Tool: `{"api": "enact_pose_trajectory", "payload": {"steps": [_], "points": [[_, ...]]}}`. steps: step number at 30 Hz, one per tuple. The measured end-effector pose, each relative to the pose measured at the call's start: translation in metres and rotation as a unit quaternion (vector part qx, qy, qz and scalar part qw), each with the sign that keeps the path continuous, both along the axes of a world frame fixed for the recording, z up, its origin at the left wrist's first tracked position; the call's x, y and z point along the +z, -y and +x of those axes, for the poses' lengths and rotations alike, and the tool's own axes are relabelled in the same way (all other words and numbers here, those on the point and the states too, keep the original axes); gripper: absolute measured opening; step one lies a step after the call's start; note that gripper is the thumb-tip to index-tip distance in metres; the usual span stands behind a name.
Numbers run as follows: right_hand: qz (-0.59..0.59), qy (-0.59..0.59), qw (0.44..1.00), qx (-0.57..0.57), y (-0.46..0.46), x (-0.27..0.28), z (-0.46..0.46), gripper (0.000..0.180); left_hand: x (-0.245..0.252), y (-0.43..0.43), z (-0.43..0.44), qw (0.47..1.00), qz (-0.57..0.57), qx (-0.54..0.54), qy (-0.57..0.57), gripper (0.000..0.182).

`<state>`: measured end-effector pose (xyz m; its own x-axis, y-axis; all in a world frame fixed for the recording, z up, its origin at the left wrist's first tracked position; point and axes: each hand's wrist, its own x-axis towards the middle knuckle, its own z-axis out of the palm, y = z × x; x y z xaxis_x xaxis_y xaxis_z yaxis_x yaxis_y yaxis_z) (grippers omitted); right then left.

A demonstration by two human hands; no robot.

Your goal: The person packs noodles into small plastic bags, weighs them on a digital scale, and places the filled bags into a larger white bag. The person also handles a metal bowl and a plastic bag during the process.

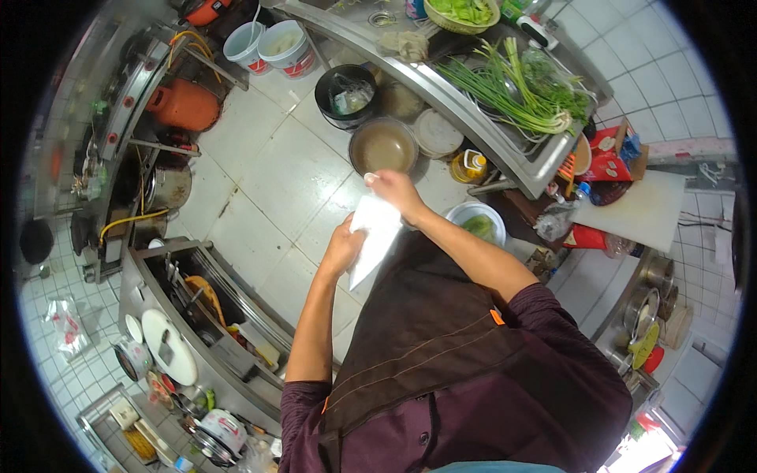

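Note:
Before my apron, my left hand (345,247) grips the left edge of a white, glossy flat item (374,236) that tapers to a point at its lower end; whether it is a bag or folded sheet I cannot tell. At its top end is my right hand (395,190), slightly blurred, with a small whitish bit (371,178) at its fingertips. Beyond the right hand, a round basin of brownish liquid (383,146) stands on the floor.
A steel sink counter (514,165) holds spring onions (520,100) and a basket of leafy greens (464,13). Below stand a black bucket (346,94), an oil bottle (469,166) and a white tub (500,222). An orange gas cylinder (188,105) is left; a steel counter (236,378) is lower left.

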<state>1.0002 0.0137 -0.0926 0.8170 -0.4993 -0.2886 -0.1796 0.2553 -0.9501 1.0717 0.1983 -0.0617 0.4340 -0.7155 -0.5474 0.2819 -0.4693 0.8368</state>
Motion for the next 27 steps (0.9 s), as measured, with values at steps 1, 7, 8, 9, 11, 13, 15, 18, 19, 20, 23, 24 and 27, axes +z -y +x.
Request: {"api": "enact_pose_trajectory", "payload": {"steps": [1, 7, 8, 9, 11, 13, 15, 18, 19, 20, 23, 24, 27], "points": [[0.017, -0.001, 1.0, 0.0, 0.008, -0.01, 0.02, 0.029, -0.007, 0.008, 0.017, 1.0, -0.023, 0.0, 0.003, 0.044], [0.152, 0.009, 0.988, -0.006, 0.074, -0.077, 0.151, 0.029, -0.056, 0.075, 0.141, 0.996, 0.075, -0.015, 0.051, 0.039], [0.171, -0.001, 0.985, -0.018, 0.087, -0.086, 0.168, 0.029, -0.066, 0.091, 0.159, 0.998, 0.028, -0.007, 0.059, 0.036], [0.188, -0.013, 0.982, -0.03, 0.102, -0.096, 0.182, 0.028, -0.076, 0.104, 0.176, 0.998, 0.031, -0.004, 0.058, 0.035], [0.179, -0.023, 0.982, -0.058, 0.127, -0.115, 0.218, 0.028, -0.097, 0.132, 0.214, 0.998, 0.036, 0.0, 0.054, 0.034], [0.167, -0.04, 0.982, -0.079, 0.148, -0.138, 0.254, 0.027, -0.119, 0.155, 0.254, 0.997, 0.074, -0.012, 0.013, 0.032], [0.15, -0.071, 0.981, -0.1, 0.168, -0.167, 0.289, 0.027, -0.147, 0.175, 0.292, 0.996, 0.09, -0.008, -0.026, 0.029], [0.169, -0.082, 0.977, -0.099, 0.201, -0.22, 0.33, 0.031, -0.202, 0.208, 0.346, 0.994, 0.081, 0.004, -0.067, 0.025], [0.187, -0.076, 0.973, -0.111, 0.208, -0.239, 0.34, 0.031, -0.221, 0.216, 0.361, 0.994, 0.085, -0.001, -0.072, 0.025], [0.201, -0.072, 0.969, -0.126, 0.213, -0.258, 0.351, 0.032, -0.241, 0.226, 0.378, 0.993, 0.087, -0.009, -0.077, 0.024], [0.26, -0.062, 0.954, -0.136, 0.237, -0.317, 0.377, 0.044, -0.303, 0.254, 0.422, 0.987, 0.113, -0.034, -0.107, 0.024], [0.276, -0.065, 0.948, -0.141, 0.241, -0.336, 0.383, 0.048, -0.324, 0.265, 0.437, 0.987, 0.102, -0.038, -0.12, 0.024], [0.347, -0.044, 0.925, -0.146, 0.244, -0.392, 0.388, 0.052, -0.368, 0.278, 0.471, 0.98, 0.115, -0.067, -0.146, 0.022]]}}
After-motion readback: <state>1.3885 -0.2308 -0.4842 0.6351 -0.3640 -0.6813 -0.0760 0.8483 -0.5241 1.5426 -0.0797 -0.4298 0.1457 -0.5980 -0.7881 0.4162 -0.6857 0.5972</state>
